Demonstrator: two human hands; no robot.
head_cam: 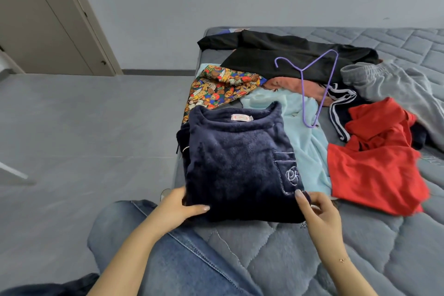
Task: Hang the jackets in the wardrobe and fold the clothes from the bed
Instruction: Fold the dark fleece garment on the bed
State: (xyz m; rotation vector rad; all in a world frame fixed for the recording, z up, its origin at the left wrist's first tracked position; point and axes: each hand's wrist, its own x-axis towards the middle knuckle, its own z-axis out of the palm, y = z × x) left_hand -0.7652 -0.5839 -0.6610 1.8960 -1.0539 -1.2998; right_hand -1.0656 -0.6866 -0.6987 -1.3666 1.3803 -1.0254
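The left hand (176,206) holds the near left corner of the dark blue fleece top (237,163). Its thumb lies flat on top of the cloth and its other fingers are tucked under the edge, so it pinches the corner. The right hand (320,211) holds the near right corner of the same top. Its fingers (300,196) are curled, with the cloth squeezed between them.

The blue top lies folded on the near part of the bed (276,255), neck hole pointing away from the person. It has a small pink label at the neck and a stitched pocket near the right hand.

Under the top and to its right lies a light blue fluffy piece (305,142). A red shirt (374,170) lies crumpled just to the right of that. Behind the top is a cloth with colourful bears (221,89). Farther back lies a black jacket (283,57), and a purple hanger (314,84) rests across it and the light blue piece. Grey sweatpants (394,84) lie at the far right, and a dark piece with white stripes (338,113) sits between them and the red shirt.

The person's leg in blue jeans (168,252) is at the bed's edge. A door (48,19) stands across the grey floor.
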